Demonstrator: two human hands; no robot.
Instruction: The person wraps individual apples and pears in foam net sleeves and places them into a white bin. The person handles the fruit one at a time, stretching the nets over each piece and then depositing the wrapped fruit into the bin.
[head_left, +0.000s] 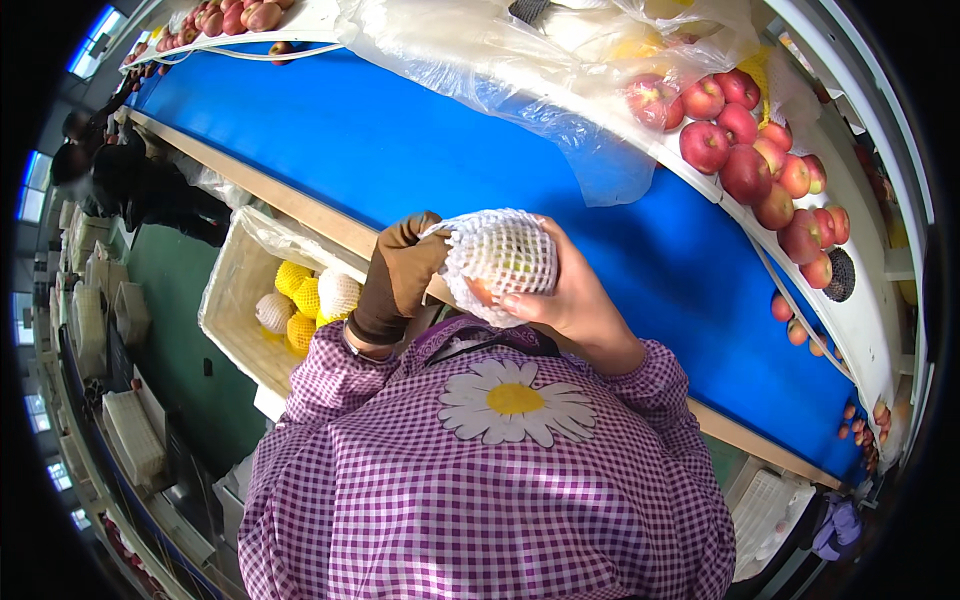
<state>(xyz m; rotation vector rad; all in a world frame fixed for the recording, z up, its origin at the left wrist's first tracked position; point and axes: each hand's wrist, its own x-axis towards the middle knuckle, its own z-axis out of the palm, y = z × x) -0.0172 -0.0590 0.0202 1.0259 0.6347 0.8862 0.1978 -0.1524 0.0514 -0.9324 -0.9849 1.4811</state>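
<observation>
An apple (486, 291) inside a white foam net sleeve (506, 251) is held in front of my chest, above the near edge of the blue conveyor belt (442, 157). My right hand (577, 289), bare, wraps around its right side with the thumb across the front. In a brown glove, my left hand (405, 262) pinches the gathered end of the net at the upper left. Most of the apple's skin is covered by the mesh; a reddish patch shows low on the left.
Left of me a lined crate (225, 307) holds several fruits in yellow and white nets. Loose red apples (746, 172) and a clear plastic bag (555, 97) lie on the white ledge across the belt. People (142, 176) stand at the far left.
</observation>
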